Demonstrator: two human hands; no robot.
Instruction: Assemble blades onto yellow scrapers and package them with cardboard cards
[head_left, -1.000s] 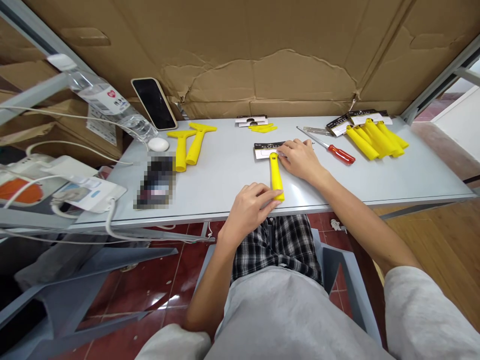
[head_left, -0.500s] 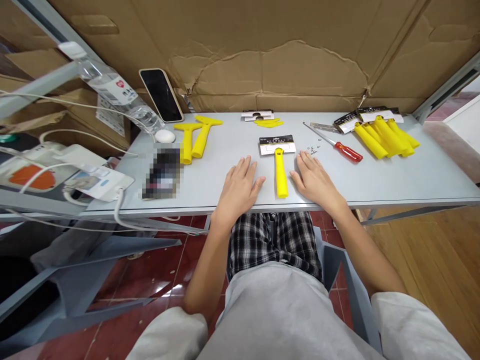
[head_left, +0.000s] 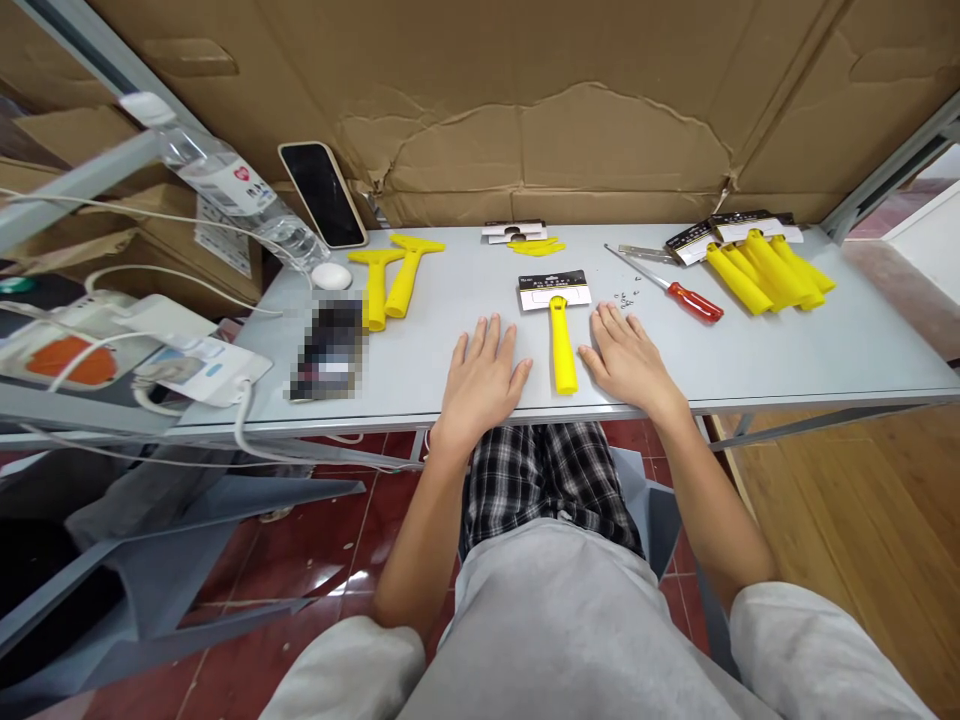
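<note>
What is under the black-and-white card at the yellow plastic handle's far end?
The yellow handle meets the near edge of the card; whatever lies beneath is hidden.

The front handle (head_left: 564,352) is yellow, the tabletop (head_left: 409,365) grey, the trousers (head_left: 508,478) dark plaid.

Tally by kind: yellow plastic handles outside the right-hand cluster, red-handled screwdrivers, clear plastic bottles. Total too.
Bare yellow T-shaped plastic handles: 2
Yellow plastic handle with black-and-white card: 1
Red-handled metal screwdriver: 1
Clear plastic bottle: 1
Total: 5
</note>
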